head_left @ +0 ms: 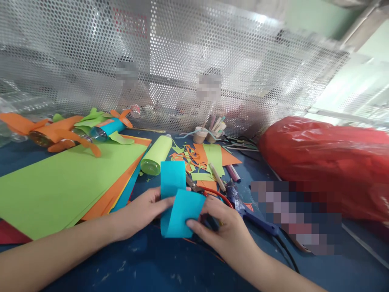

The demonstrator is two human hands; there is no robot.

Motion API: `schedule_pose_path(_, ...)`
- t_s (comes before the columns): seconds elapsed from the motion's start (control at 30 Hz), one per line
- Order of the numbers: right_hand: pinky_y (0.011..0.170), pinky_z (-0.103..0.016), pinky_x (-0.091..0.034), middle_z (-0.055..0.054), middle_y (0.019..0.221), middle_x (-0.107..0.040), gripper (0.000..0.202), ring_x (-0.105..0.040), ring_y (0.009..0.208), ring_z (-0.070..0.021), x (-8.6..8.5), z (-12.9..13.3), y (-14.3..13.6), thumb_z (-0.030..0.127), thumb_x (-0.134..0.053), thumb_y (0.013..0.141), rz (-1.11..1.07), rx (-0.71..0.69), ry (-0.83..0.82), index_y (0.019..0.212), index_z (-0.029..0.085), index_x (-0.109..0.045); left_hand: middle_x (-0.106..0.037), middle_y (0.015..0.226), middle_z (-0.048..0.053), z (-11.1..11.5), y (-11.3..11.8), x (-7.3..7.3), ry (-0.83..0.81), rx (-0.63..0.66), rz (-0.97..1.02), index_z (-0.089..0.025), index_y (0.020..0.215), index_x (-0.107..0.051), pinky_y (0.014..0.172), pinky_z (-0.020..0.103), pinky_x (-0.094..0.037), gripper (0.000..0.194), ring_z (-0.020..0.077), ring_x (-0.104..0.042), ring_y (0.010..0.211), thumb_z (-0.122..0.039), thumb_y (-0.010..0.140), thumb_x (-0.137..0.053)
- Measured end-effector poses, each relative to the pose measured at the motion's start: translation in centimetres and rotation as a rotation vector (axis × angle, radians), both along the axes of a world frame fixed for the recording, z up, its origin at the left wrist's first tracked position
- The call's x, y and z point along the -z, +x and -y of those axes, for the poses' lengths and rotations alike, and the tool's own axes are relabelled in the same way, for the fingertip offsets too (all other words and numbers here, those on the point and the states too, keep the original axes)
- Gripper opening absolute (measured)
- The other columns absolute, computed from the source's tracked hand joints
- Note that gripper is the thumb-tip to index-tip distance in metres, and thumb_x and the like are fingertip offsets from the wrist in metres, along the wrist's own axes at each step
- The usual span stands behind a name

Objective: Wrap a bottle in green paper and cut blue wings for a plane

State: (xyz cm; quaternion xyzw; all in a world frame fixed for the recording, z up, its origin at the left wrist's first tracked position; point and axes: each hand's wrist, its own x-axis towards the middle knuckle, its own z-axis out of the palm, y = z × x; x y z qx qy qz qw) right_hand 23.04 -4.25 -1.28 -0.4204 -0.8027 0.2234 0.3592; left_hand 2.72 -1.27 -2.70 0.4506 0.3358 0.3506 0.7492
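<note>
A strip of blue paper [172, 174] is bent over on itself in front of me, its lower end curled up into a fold. My left hand [152, 207] grips its left side, with the fingertips partly behind the paper. On the right, my right hand [219, 221] pinches the folded-up end between thumb and fingers. Just behind the paper lie scissors [212, 190] with red handles, partly covered by my right hand. A blue glue gun [258, 221] rests right of that hand. Beyond the strip lies a bottle wrapped in green paper [158, 152].
Stacked coloured sheets [79, 178] cover the left side. Paper-covered bottle planes [60, 132] sit behind them. Orange and green scraps [191, 158], a marker [233, 173] and cups of sticks [200, 134] lie ahead. A red plastic bag [328, 162] bulges at right; a perforated metal screen [182, 61] closes the back.
</note>
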Motion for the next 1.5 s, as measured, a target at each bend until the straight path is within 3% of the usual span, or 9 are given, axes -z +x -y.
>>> schedule_pose_path(0.17, 0.051, -0.024, -0.039, 0.003, 0.059, -0.052, 0.029, -0.05, 0.056, -0.0138, 0.2, -0.6, 0.2, 0.036, -0.068, 0.078, -0.031, 0.147, -0.116, 0.061, 0.022, -0.049, -0.07, 0.117, 0.008, 0.8, -0.4, 0.0, 0.047, 0.19, 0.034, -0.021, 0.117, -0.067, 0.096, 0.04, -0.047, 0.053, 0.0277, -0.061, 0.113, -0.06, 0.092, -0.04)
schedule_pose_path(0.3, 0.05, -0.024, -0.037, 0.003, 0.058, -0.052, 0.029, -0.048, 0.055, -0.0131, 0.1, -0.7, 0.1, 0.036, -0.069, 0.077, -0.02, 0.171, -0.151, 0.061, 0.022, -0.05, -0.072, 0.11, 0.006, 1.4, -0.4, -0.3, 0.323, 0.25, -0.312, -0.021, 0.115, -0.064, 0.087, 0.035, -0.051, 0.044, 0.0275, -0.064, 0.104, -0.045, 0.079, -0.069)
schedule_pose_path(0.4, 0.051, -0.024, -0.038, 0.004, 0.06, -0.05, 0.027, -0.047, 0.056, -0.0128, 0.0, -0.6, 0.1, 0.034, -0.07, 0.076, -0.063, 0.179, -0.182, 0.065, 0.022, -0.049, -0.074, 0.095, 0.005, 1.8, -0.3, -0.6, 0.375, 0.235, -0.531, -0.018, 0.102, -0.067, 0.074, 0.031, -0.053, 0.035, 0.0261, -0.068, 0.089, -0.043, 0.078, -0.07)
schedule_pose_path(0.57, 0.069, -0.027, -0.048, -0.002, 0.09, -0.059, 0.026, -0.056, 0.079, -0.0163, 0.3, -0.9, 0.1, 0.035, -0.065, 0.083, -0.307, 0.106, -0.287, 0.101, 0.022, -0.052, -0.073, 0.107, 0.005, 1.7, -0.1, -1.3, 0.424, 0.353, -0.437, -0.018, 0.107, -0.068, 0.086, 0.029, -0.051, 0.026, 0.0245, -0.067, 0.101, -0.032, 0.088, -0.058)
schedule_pose_path(0.7, 0.059, -0.023, -0.043, 0.002, 0.074, -0.056, 0.019, -0.052, 0.065, -0.0123, 0.2, -1.1, 0.2, 0.039, -0.058, 0.089, -0.418, 0.032, -0.394, 0.084, 0.02, -0.057, -0.074, 0.107, 0.003, 1.6, -0.1, -1.7, 0.417, 0.397, -0.403, -0.02, 0.108, -0.07, 0.086, 0.028, -0.052, 0.025, 0.0234, -0.068, 0.102, -0.025, 0.091, -0.054)
schedule_pose_path(0.8, 0.054, -0.023, -0.039, 0.003, 0.065, -0.052, 0.024, -0.047, 0.059, -0.011, 0.0, -1.0, 0.3, 0.039, -0.064, 0.085, -0.453, 0.075, -0.391, 0.074, 0.02, -0.056, -0.074, 0.107, 0.003, 1.5, 0.1, -1.2, 0.384, 0.357, -0.385, -0.021, 0.111, -0.069, 0.086, 0.029, -0.053, 0.026, 0.0232, -0.068, 0.101, -0.022, 0.089, -0.056)
schedule_pose_path(0.97, 0.057, -0.023, -0.041, 0.003, 0.066, -0.054, 0.025, -0.048, 0.06, -0.0113, -0.4, -1.4, 0.5, 0.041, -0.071, 0.077, -0.564, 0.18, -0.364, 0.077, 0.019, -0.058, -0.069, 0.117, 0.007, 0.5, 0.4, 0.2, 0.311, 0.197, -0.204, -0.019, 0.125, -0.057, 0.088, 0.033, -0.051, 0.043, 0.0227, -0.066, 0.101, -0.026, 0.084, -0.066)
schedule_pose_path(1.17, 0.058, -0.022, -0.043, 0.004, 0.068, -0.052, 0.029, -0.049, 0.061, -0.0111, -0.8, -2.0, 0.9, 0.042, -0.075, 0.073, -0.662, 0.221, -0.336, 0.075, 0.021, -0.055, -0.075, 0.097, 0.008, -0.1, 0.6, 0.0, 0.197, 0.099, -0.234, -0.013, 0.108, -0.066, 0.075, 0.028, -0.052, 0.041, 0.0186, -0.068, 0.081, -0.036, 0.075, -0.074)
schedule_pose_path(1.5, 0.057, -0.024, -0.042, 0.005, 0.061, -0.051, 0.032, -0.048, 0.057, -0.0113, -0.9, -2.3, 0.9, 0.049, -0.07, 0.075, -0.657, 0.277, -0.364, 0.073, 0.021, -0.054, -0.075, 0.079, 0.0, 0.0, 0.9, 0.9, 0.139, -0.011, -0.163, -0.019, 0.087, -0.075, 0.074, 0.026, -0.052, 0.027, 0.0166, -0.065, 0.077, -0.041, 0.07, -0.078)
